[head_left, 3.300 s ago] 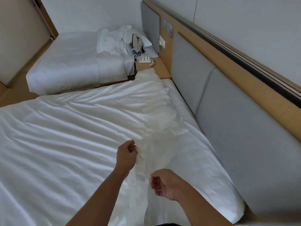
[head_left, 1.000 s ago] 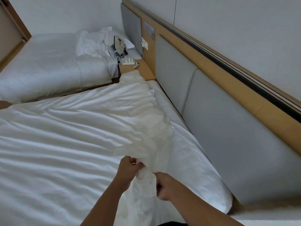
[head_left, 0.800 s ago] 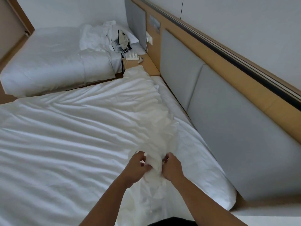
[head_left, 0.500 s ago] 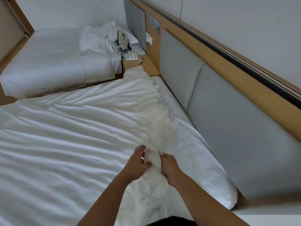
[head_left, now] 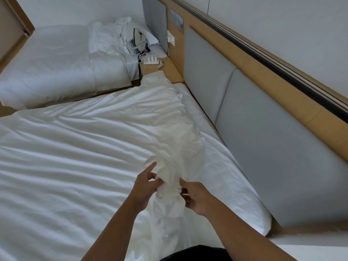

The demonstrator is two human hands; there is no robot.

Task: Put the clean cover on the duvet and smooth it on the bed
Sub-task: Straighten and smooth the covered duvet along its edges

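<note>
I counted two beds: the far bed (head_left: 56, 63) and the near bed (head_left: 226, 176). One duvet (head_left: 84, 147) lay spread and creased over the near bed, its corner bunched between two hands. The left hand (head_left: 146, 187) pinched the bunch, forefinger straight; the right hand (head_left: 196, 198) gripped it from the other side.

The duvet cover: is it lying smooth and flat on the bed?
No, the duvet cover is creased all over, its edge bunched between the left hand and right hand.
</note>
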